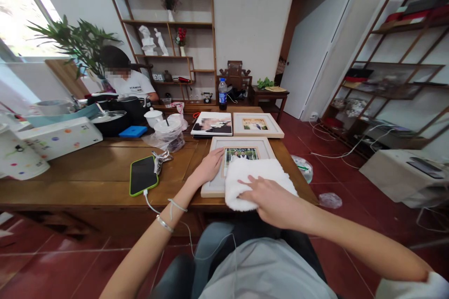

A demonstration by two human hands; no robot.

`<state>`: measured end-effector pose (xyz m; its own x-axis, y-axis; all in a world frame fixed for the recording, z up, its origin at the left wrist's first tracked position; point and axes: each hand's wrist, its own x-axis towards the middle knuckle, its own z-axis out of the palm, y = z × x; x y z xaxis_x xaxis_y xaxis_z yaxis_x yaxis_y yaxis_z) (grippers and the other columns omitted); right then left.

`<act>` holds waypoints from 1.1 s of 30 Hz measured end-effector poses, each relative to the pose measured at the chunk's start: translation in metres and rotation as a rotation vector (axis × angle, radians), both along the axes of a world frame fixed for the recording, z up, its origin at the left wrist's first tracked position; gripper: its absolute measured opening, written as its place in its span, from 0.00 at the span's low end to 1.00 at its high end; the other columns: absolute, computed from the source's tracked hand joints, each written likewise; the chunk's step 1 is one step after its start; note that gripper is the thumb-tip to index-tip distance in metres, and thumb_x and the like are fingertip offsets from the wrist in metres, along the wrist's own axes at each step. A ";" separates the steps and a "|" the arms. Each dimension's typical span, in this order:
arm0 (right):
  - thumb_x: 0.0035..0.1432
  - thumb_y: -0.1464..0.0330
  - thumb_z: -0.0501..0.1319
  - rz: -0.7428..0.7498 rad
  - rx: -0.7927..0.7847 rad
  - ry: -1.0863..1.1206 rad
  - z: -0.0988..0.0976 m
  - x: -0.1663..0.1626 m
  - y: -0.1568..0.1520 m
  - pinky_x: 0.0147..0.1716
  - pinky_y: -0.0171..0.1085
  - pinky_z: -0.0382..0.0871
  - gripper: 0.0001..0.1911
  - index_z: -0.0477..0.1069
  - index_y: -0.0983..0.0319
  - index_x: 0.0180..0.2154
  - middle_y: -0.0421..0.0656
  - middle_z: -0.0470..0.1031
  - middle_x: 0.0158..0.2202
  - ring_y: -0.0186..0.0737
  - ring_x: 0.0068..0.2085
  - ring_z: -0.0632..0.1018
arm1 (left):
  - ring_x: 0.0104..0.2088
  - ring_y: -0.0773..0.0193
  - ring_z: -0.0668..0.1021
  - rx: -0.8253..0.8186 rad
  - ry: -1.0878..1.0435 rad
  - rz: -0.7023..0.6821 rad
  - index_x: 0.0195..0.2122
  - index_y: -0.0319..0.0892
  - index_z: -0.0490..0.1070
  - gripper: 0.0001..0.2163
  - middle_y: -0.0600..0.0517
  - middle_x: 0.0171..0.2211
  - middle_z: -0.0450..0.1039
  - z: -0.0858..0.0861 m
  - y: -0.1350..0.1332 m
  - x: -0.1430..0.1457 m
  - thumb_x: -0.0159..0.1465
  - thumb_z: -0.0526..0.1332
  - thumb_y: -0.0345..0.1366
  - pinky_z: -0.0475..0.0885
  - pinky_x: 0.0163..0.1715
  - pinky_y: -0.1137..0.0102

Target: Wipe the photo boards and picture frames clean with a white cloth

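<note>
A light wooden picture frame (206, 190) with a pale mat and a photo of two people lies flat near the table's front edge. My left hand (210, 166) grips the frame at its left side, fingers reaching over the mat toward the photo. Over the frame's lower right part is spread a fluffy white cloth (270, 173), which hides part of the photo. My right hand (268, 194) grips this cloth from above, with its fingers pressed into a fold. Just behind lie another framed photo (257, 124) and a photo-covered panel (212, 124) side by side.
Left of my hands, a phone (143, 175) with a green case lies plugged into a white cable. Cups in plastic bags (166, 128), a blue box (133, 131) and a dark pot (108, 122) stand farther left. A bottle (222, 94) stands behind. Another person (131, 84) sits across the table.
</note>
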<state>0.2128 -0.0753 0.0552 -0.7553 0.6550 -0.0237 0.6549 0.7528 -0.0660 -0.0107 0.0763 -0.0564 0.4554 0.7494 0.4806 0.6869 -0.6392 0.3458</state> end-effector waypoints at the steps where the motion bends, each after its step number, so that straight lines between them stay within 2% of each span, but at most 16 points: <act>1: 0.46 0.81 0.52 0.012 -0.004 0.009 0.000 -0.001 -0.007 0.54 0.52 0.62 0.31 0.70 0.59 0.52 0.49 0.63 0.61 0.54 0.60 0.65 | 0.60 0.56 0.67 -0.003 0.003 -0.002 0.56 0.30 0.65 0.21 0.38 0.58 0.65 0.000 0.000 0.000 0.68 0.43 0.34 0.61 0.61 0.59; 3: 0.46 0.81 0.52 0.013 -0.006 0.017 -0.004 -0.003 -0.010 0.56 0.53 0.60 0.31 0.69 0.59 0.53 0.48 0.62 0.63 0.55 0.62 0.62 | 0.60 0.55 0.67 -0.006 0.002 -0.004 0.56 0.29 0.65 0.21 0.37 0.58 0.65 -0.001 0.001 0.000 0.68 0.43 0.34 0.61 0.61 0.59; 6: 0.46 0.81 0.53 -0.030 0.017 0.019 -0.016 -0.003 0.007 0.58 0.54 0.58 0.34 0.67 0.58 0.55 0.48 0.59 0.64 0.55 0.63 0.60 | 0.59 0.56 0.67 -0.005 -0.012 -0.001 0.56 0.32 0.66 0.21 0.38 0.58 0.65 -0.001 0.001 0.000 0.68 0.44 0.34 0.61 0.61 0.58; 10: 0.46 0.82 0.53 -0.091 0.084 -0.008 -0.030 0.004 0.056 0.60 0.53 0.55 0.35 0.66 0.60 0.57 0.49 0.58 0.64 0.55 0.64 0.59 | 0.60 0.56 0.67 -0.001 -0.008 -0.005 0.56 0.32 0.65 0.20 0.39 0.58 0.65 0.000 -0.001 0.000 0.68 0.44 0.35 0.61 0.61 0.58; 14: 0.48 0.83 0.51 -0.151 0.172 -0.022 -0.029 0.009 0.113 0.58 0.51 0.57 0.34 0.65 0.61 0.57 0.50 0.59 0.64 0.54 0.63 0.61 | 0.60 0.57 0.67 -0.002 0.008 0.001 0.56 0.33 0.65 0.20 0.40 0.58 0.65 0.002 -0.002 0.000 0.69 0.43 0.35 0.61 0.61 0.58; 16: 0.48 0.83 0.52 -0.177 0.240 -0.036 -0.027 0.007 0.136 0.59 0.53 0.56 0.35 0.63 0.62 0.59 0.51 0.56 0.65 0.56 0.64 0.58 | 0.60 0.56 0.67 -0.006 0.010 0.005 0.56 0.32 0.65 0.20 0.40 0.58 0.65 0.003 -0.002 0.000 0.69 0.44 0.35 0.61 0.61 0.59; 20: 0.48 0.84 0.52 -0.126 0.254 -0.122 -0.029 -0.003 0.159 0.58 0.58 0.53 0.35 0.63 0.63 0.59 0.51 0.52 0.67 0.60 0.66 0.51 | 0.60 0.57 0.67 -0.004 -0.003 -0.010 0.56 0.34 0.66 0.20 0.40 0.58 0.65 0.003 -0.001 0.000 0.69 0.44 0.35 0.61 0.61 0.58; 24: 0.49 0.83 0.51 -0.034 0.158 -0.160 -0.027 -0.011 0.133 0.54 0.56 0.59 0.33 0.67 0.63 0.56 0.53 0.56 0.65 0.60 0.63 0.58 | 0.59 0.57 0.67 0.003 -0.011 -0.031 0.56 0.34 0.65 0.20 0.40 0.58 0.65 0.001 0.000 0.000 0.69 0.44 0.35 0.61 0.61 0.58; 29: 0.48 0.82 0.51 0.068 -0.033 -0.124 -0.002 -0.006 0.059 0.49 0.46 0.65 0.31 0.70 0.60 0.54 0.52 0.64 0.61 0.53 0.56 0.71 | 0.59 0.56 0.68 0.005 -0.007 0.000 0.56 0.33 0.66 0.20 0.39 0.58 0.65 -0.001 0.001 0.000 0.68 0.43 0.34 0.62 0.60 0.58; 33: 0.47 0.82 0.51 0.070 -0.090 -0.073 0.012 0.001 0.016 0.47 0.45 0.67 0.32 0.70 0.58 0.53 0.51 0.68 0.57 0.52 0.55 0.72 | 0.59 0.56 0.67 -0.003 0.005 0.002 0.56 0.32 0.65 0.21 0.39 0.58 0.65 0.000 0.000 0.000 0.68 0.43 0.35 0.61 0.61 0.57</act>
<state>0.2140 -0.0592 0.0669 -0.7935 0.5931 -0.1366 0.6062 0.7902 -0.0898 -0.0107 0.0767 -0.0568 0.4560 0.7519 0.4760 0.6898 -0.6366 0.3448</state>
